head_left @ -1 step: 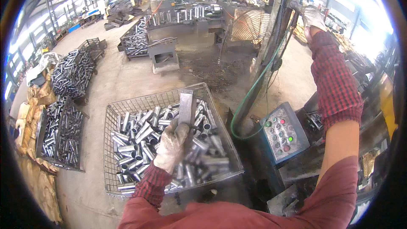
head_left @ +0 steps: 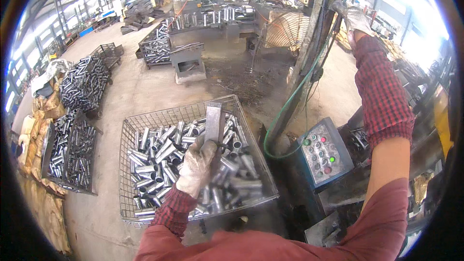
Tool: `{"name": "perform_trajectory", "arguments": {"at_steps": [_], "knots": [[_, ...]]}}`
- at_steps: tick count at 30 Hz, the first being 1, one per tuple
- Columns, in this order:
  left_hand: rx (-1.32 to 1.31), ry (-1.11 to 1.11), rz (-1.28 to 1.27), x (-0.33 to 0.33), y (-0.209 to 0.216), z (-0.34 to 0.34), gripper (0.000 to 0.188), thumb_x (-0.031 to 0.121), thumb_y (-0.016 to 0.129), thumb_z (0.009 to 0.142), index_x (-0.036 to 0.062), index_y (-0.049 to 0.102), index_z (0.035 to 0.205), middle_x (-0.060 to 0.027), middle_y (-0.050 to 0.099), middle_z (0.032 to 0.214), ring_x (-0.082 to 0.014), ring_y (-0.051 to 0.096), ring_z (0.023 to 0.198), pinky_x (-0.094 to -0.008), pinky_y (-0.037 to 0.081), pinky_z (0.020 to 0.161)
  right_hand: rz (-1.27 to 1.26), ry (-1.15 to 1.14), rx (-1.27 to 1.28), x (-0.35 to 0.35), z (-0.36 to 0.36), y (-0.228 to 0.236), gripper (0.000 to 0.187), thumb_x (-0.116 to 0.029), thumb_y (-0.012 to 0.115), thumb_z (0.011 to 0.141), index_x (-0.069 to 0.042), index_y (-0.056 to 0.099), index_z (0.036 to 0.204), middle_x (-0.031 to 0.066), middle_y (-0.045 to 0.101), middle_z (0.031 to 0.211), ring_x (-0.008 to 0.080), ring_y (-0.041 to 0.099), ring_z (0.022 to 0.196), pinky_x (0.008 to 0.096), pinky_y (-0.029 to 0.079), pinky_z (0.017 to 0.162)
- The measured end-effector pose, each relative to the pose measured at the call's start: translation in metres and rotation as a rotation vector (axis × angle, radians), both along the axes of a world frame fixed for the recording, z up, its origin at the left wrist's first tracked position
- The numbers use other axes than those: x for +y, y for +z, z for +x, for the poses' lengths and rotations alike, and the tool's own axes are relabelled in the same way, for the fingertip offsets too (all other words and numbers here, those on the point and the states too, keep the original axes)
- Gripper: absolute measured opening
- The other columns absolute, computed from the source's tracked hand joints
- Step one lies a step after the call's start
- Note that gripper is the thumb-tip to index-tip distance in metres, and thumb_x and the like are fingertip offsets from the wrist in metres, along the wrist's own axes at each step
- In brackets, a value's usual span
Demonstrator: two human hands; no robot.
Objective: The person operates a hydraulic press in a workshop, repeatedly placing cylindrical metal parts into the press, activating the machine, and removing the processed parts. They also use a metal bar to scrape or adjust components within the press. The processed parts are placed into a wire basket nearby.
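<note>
In my left hand (head_left: 197, 164), gloved in dirty white, I grip a flat rectangular metal bar (head_left: 213, 122) with my fingers closed round its near end. The bar points away from me over a wire basket (head_left: 126, 174) full of short shiny metal tubes (head_left: 164, 151). My right arm is stretched far out to the upper right. There my gloved right hand (head_left: 356, 21) is closed at the upper part of a leaning post (head_left: 305, 55), beside dark hoses. What its fingers hold is too small and dark to make out.
Right of the basket stands a control panel (head_left: 325, 152) with several buttons, one lit green. A green hose (head_left: 291, 97) loops down along the post. More bins of tubes (head_left: 83, 83) line the left side. A caged fan (head_left: 288, 30) and a workbench with upright tubes (head_left: 212, 18) stand beyond.
The whole view has shifted very slightly. Both hands keep their places and their holds.
</note>
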State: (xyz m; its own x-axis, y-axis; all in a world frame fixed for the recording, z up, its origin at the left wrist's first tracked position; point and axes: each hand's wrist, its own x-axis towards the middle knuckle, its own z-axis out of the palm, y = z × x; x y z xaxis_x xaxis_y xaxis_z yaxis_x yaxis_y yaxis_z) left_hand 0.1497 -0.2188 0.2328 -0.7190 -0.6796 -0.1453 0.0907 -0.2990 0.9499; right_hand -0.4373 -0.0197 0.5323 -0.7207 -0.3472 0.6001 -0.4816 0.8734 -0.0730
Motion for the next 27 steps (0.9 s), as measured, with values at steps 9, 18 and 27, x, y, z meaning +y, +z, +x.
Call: {"name": "perform_trajectory", "arguments": {"at_steps": [9, 18, 27], "knots": [[-0.010, -0.045, -0.204, -0.015, -0.006, 0.016, 0.047, 0.042, 0.067, 0.112, 0.0008, 0.067, 0.134, 0.0023, 0.068, 0.092, -0.0076, 0.060, 0.075, -0.0247, 0.048, 0.062, -0.672, 0.113, -0.199, -0.024, 0.094, 0.017, 0.060, -0.051, 0.064, 0.105, -0.014, 0.060, 0.152, 0.0303, 0.063, 0.147, 0.0413, 0.062, 0.136, 0.0482, 0.047, 0.120], [0.025, 0.090, -0.041, -0.039, 0.001, -0.006, 0.045, 0.039, 0.067, 0.113, 0.0021, 0.063, 0.139, -0.0033, 0.071, 0.090, -0.0148, 0.068, 0.070, -0.0285, 0.056, 0.057, -0.938, 0.577, -0.356, 0.077, 0.229, -0.024, 0.050, -0.029, 0.072, 0.096, -0.006, 0.069, 0.140, 0.0137, 0.074, 0.122, 0.0247, 0.069, 0.103, 0.0383, 0.057, 0.097], [0.182, 0.158, -0.375, -0.042, 0.036, -0.044, 0.054, 0.054, 0.059, 0.113, 0.0026, 0.067, 0.129, -0.0031, 0.065, 0.082, -0.0117, 0.062, 0.067, -0.0275, 0.054, 0.058, -1.391, 0.811, -0.752, 0.104, 0.465, -0.236, 0.047, 0.003, 0.076, 0.088, 0.001, 0.069, 0.135, 0.0145, 0.075, 0.128, 0.0261, 0.075, 0.112, 0.0426, 0.061, 0.095]]}}
